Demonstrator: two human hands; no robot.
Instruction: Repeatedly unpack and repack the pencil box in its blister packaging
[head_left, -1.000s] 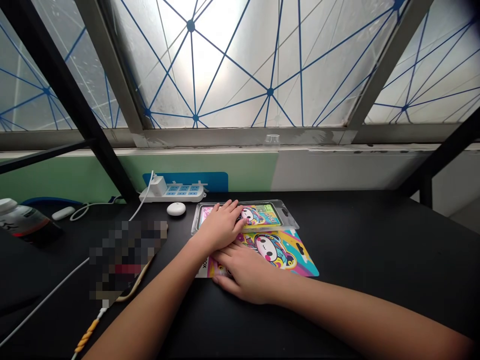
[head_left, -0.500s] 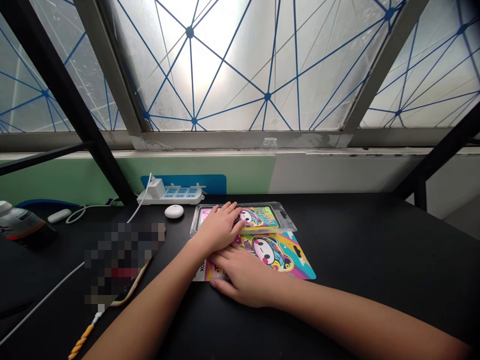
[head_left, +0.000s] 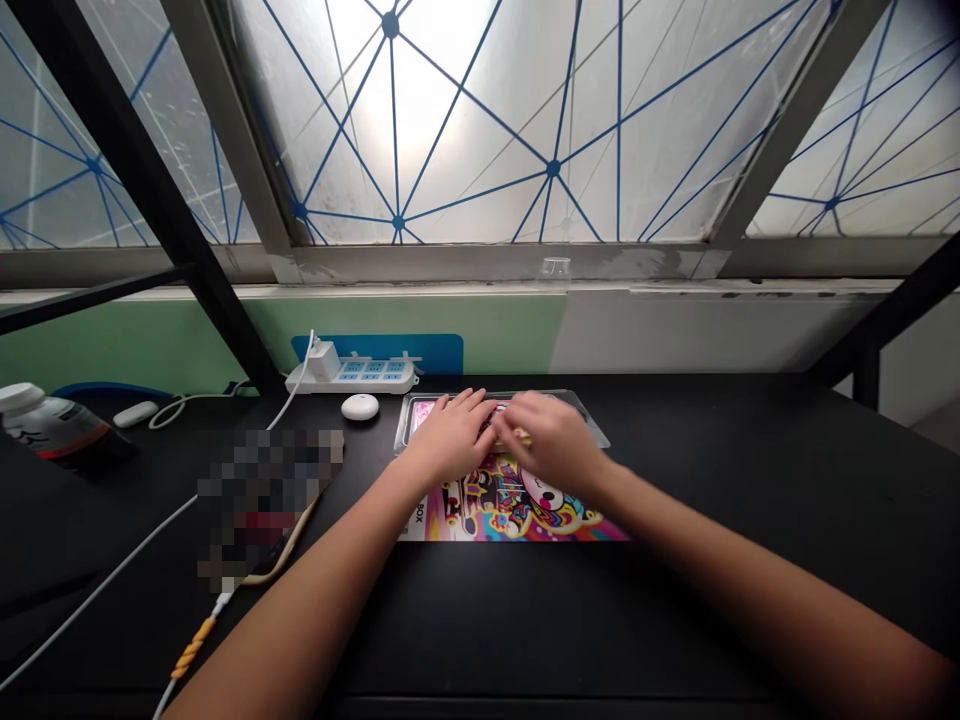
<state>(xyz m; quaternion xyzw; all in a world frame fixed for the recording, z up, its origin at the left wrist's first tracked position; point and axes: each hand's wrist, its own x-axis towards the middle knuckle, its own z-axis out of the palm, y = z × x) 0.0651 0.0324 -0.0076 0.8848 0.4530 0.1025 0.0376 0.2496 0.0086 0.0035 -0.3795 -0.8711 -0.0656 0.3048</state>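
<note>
A colourful cartoon-printed card (head_left: 517, 512) lies flat on the black desk (head_left: 712, 500). Behind it, partly overlapping, lies a clear plastic blister pack (head_left: 589, 422) with a bright printed insert. My left hand (head_left: 448, 436) rests palm down on the left part of the pack, fingers stretched out. My right hand (head_left: 549, 440) lies over the middle of the pack, fingers curled downward toward its near edge; it is slightly blurred, and whether it grips anything is unclear.
A white power strip (head_left: 352, 375) with a plugged charger sits by the wall. A small white round object (head_left: 360, 406) lies left of the pack. A pixelated patch (head_left: 262, 500), white cables (head_left: 112, 580) and a bottle (head_left: 52, 430) are on the left.
My right hand has left the near left part of the card and moved forward onto the blister pack beside my left hand. More of the card shows now.
</note>
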